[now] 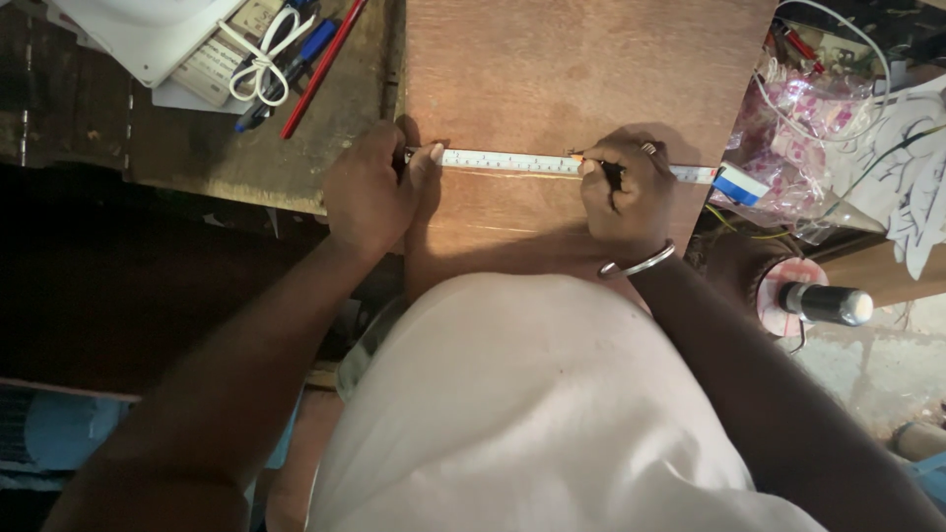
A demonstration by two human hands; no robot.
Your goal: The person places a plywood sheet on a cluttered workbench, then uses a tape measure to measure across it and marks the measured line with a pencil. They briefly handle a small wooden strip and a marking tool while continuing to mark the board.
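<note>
A reddish-brown plywood board [581,69] fills the upper middle of the view, smooth-faced with faint grain, its near edge meeting the person's pale shirt. Across it lies a white measuring tape [512,162], stretched flat from 9 to 3 o'clock, ending at the right in a blue-and-white tape case [739,184] just off the board's edge. The left hand [370,192] presses the tape's end down at the board's left edge, thumb flat on the tape, the other fingers curled over the edge. The right hand [626,192], with a metal bangle [639,264] at the wrist, is closed in a pinch around a pencil [591,163], its tip touching the board just beside the tape. At 10 o'clock sits a worn, scratched wooden workbench [197,138] bearing a white casing [148,34], a coiled white cord [261,59], a blue pen [296,64] and a red pencil [320,69]. At 2 o'clock lies a heap of clear plastic bags [798,138] and white wires. At 4 o'clock a metal-capped cylinder [826,303] rests over a bare concrete floor [877,365]. Below the bench, at 8 o'clock, the space is dark.
</note>
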